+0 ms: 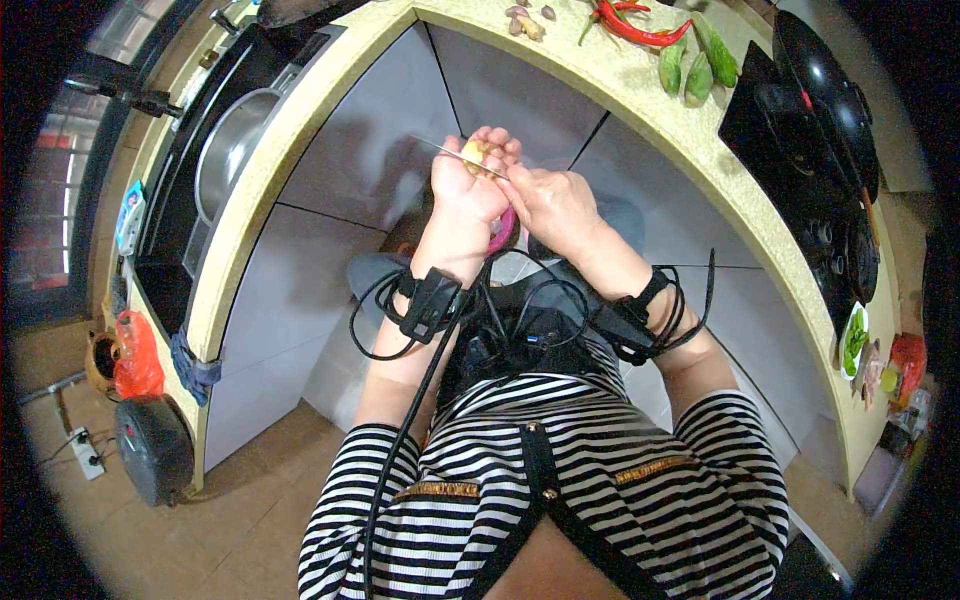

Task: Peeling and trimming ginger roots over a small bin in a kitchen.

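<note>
My left hand (471, 191) is turned palm up with its fingers curled around a small piece of ginger (473, 152), pale yellow where the flesh shows and brown at its lower end. A thin metal blade, apparently a knife (448, 150) seen nearly edge-on, crosses the palm and touches the ginger. Gripping its near end is my right hand (559, 201), which hides the handle. Below both hands, the pink rim of a container (507, 225) shows partly between my wrists.
On the counter (679, 161) lie red chillies (637, 28), several small green gourds or cucumbers (699, 79), and garlic cloves (517, 21). A black wok (821, 82) stands on the right. The sink at left holds a metal basin (238, 154). Cables (555, 289) loop between my wrists.
</note>
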`<action>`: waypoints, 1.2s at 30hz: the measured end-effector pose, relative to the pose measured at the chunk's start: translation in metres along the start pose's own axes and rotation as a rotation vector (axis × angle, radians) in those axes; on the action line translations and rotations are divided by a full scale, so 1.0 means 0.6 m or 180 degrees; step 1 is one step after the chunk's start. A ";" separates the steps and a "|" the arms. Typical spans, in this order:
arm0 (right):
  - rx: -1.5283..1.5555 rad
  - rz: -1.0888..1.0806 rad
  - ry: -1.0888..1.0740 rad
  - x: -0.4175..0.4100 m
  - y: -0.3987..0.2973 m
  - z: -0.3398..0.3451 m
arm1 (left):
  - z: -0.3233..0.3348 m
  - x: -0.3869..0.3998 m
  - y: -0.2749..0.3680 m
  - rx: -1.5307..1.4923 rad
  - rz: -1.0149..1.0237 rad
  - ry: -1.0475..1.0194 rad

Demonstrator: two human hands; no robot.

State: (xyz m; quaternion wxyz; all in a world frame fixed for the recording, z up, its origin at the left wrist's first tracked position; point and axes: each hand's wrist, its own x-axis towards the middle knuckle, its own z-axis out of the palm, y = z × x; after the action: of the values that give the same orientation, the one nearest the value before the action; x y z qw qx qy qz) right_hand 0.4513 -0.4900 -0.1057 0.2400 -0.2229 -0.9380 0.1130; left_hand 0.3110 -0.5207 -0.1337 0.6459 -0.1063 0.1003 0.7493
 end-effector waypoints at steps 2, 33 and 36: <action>0.0111 0.0023 -0.0054 -0.006 0.005 -0.005 | 0.018 -0.002 -0.011 0.0071 0.0124 0.0229; -0.0010 -0.0195 -0.0398 0.003 0.018 -0.025 | 0.012 -0.012 -0.014 -0.0072 -0.0314 0.0195; 0.0049 -0.0209 -0.0402 0.001 0.020 -0.020 | 0.008 -0.014 -0.014 0.0013 -0.0269 0.0068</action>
State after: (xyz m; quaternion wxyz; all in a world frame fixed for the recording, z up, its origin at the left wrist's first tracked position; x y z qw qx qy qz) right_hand 0.4613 -0.4783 -0.0989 0.1856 -0.1826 -0.9572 0.1261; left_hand 0.3202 -0.5258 -0.1269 0.6761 -0.1171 0.1041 0.7200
